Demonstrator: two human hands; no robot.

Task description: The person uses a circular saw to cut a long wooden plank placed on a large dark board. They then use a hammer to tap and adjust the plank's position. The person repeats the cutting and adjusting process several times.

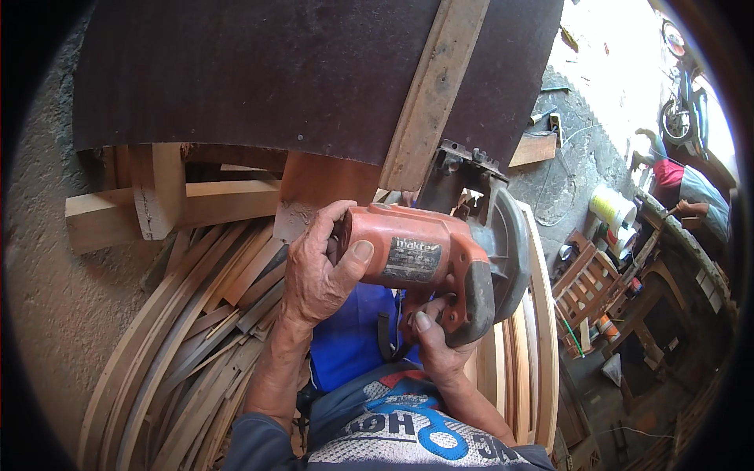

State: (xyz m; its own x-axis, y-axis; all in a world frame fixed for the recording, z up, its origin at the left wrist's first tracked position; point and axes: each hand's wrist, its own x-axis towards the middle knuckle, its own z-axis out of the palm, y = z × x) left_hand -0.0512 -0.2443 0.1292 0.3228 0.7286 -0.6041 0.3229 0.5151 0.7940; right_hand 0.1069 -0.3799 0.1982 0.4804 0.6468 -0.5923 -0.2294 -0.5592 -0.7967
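An orange power saw [440, 263] with a grey blade guard [506, 247] is held in front of my chest. My left hand [318, 271] wraps around the back end of its orange motor housing, thumb on top. Lower down, my right hand [432, 337] grips the saw's handle from below. The saw's front metal part [459, 165] meets a long wooden plank [432, 90] that runs up across a dark brown board [275, 71]. The blade itself is hidden by the guard.
Several curved wooden strips [188, 345] lie piled at the lower left, more curved pieces [534, 345] at the right. Wooden blocks [165, 200] sit under the dark board. At the far right are a wooden crate [585, 286], yellow and white rolls [613, 208], another person [691, 188] and a motorbike [683, 110].
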